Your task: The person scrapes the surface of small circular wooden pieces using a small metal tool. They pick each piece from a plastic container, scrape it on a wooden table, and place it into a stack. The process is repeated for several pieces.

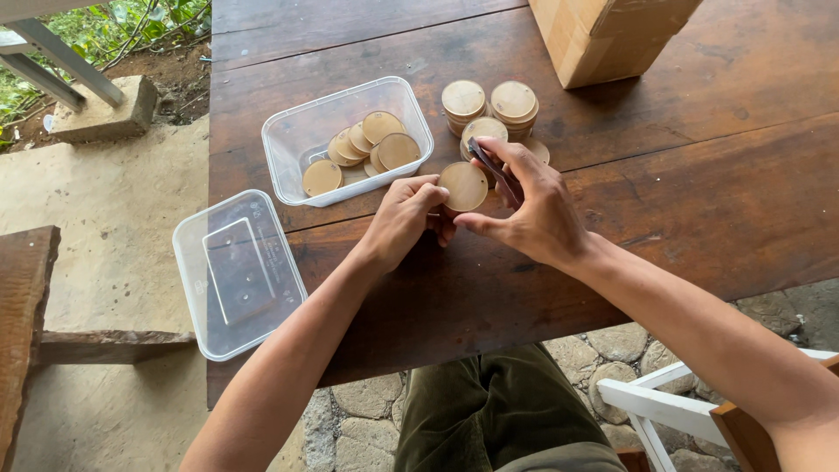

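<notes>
A plain brown cardboard box point(612, 35) stands at the far edge of the dark, worn wooden table point(699, 175), its corner turned towards the person. To the left sits a clear plastic tub point(297, 140), rectangular with rounded corners, holding several loose wooden discs point(384, 140); its clear lid point(236, 271) lies flat at the table's left edge, overhanging it a little. Just beyond the hands, short stacks of discs point(489, 109) stand side by side between tub and box.

Both hands meet over the middle of the table around a single round wooden disc point(463, 186), pale tan, thin, smooth-faced, its flat side tipped up to the camera. The left hand point(404, 218) has its fingers curled in, pinching the disc's left rim between thumb and fingertips. The right hand point(533, 205) steadies the disc's right edge with its thumb underneath and grips a slim dark tool point(494, 168) between its fingers; what kind of tool it is cannot be told. The disc is held just above the tabletop, near the stacks
</notes>
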